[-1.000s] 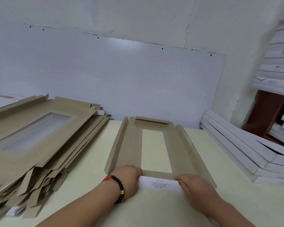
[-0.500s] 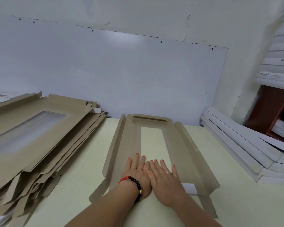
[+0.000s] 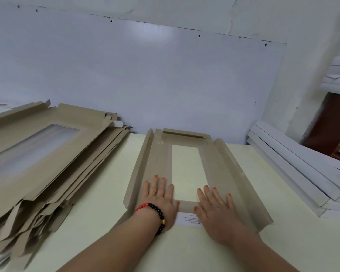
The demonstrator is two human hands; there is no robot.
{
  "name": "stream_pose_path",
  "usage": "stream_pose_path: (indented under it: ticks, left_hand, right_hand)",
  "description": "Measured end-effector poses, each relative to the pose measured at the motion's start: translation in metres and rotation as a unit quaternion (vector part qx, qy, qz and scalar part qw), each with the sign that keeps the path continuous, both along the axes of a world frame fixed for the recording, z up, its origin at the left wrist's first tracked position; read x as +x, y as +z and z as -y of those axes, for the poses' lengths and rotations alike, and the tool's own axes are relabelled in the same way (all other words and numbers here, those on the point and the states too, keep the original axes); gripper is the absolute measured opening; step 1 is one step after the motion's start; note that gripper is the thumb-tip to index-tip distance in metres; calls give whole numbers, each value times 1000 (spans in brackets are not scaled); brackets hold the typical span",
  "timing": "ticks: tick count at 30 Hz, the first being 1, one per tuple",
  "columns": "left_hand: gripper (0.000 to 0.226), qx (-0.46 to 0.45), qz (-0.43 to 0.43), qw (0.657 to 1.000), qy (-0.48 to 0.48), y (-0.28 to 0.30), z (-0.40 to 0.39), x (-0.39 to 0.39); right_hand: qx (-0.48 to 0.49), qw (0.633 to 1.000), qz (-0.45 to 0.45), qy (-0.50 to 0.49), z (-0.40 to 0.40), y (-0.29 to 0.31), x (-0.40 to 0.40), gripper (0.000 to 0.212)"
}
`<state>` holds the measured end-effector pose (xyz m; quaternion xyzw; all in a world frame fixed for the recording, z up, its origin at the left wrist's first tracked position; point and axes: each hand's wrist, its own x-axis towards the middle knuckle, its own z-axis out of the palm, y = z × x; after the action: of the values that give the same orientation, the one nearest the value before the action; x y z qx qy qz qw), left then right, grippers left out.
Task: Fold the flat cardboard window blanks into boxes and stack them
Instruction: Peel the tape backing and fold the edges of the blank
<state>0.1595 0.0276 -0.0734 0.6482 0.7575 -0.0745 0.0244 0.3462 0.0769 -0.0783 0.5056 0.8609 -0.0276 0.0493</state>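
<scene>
the cardboard window blank (image 3: 210,173) is laid flat on the pale table (image 3: 98,218), its long side walls already raised a little and its far end close to the white wall board (image 3: 145,75). the left hand (image 3: 159,201) is pressed palm-down on the blank's panel left of the window opening (image 3: 186,171), fingers straight and spread, nothing gripped; the right hand (image 3: 216,209) is pressed likewise on the panel right of that opening, fingers straight, nothing held. between the two wrists, at the blank's near end, a white printed flap (image 3: 189,219) is seen. the step in hand is judged to be flattening and creasing the near end. it is done well if pressure is kept even on both sides of the opening, so the blank is not skewed, and if the palms are kept off the window film, which may be present though this cannot be told. left of the blank, the heap of unfolded blanks (image 3: 39,154) is kept well apart; right of it, white folded boxes (image 3: 294,169) are stacked.
</scene>
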Motion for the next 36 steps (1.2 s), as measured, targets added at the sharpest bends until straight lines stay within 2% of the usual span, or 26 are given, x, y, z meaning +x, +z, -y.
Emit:
stream_pose_path:
  ticks: [14,16,18,20,21,24,27,29,32,34,36]
  left_hand:
    - [60,28,15,999,27,8,8,-16]
    - [50,71,23,997,8,12,12,-11]
    - [45,92,34,995,-21,18,16,-5]
    - [54,64,55,995,-45,23,21,-2]
    - [58,45,69,995,-59,25,23,-1]
    - [46,37,94,990,-103,35,35,0]
    - [27,78,97,984,-131,43,46,2]
    - [29,101,100,978,-150,42,54,5]
    - [40,93,136,973,-158,35,63,10]
    - [32,75,156,975,-141,33,66,11]
    - [19,63,176,976,-111,34,66,12]
  right_hand:
    - [-13,998,3,-62,-7,9,41,54]
    - [21,998,0,-64,-6,13,42,53]
    - [70,996,3,-60,-5,18,43,61]
    - [120,992,2,-34,0,22,43,66]
    - [142,990,-4,-18,2,21,44,61]
    - [153,982,-114,5,10,18,47,30]
    - [80,971,-225,-6,16,22,50,24]
    - [31,967,-253,-13,18,30,55,27]
    - [-60,976,-209,0,24,39,64,46]
    - [-63,991,-119,28,29,37,66,58]
    - [-44,996,-64,45,34,32,66,61]
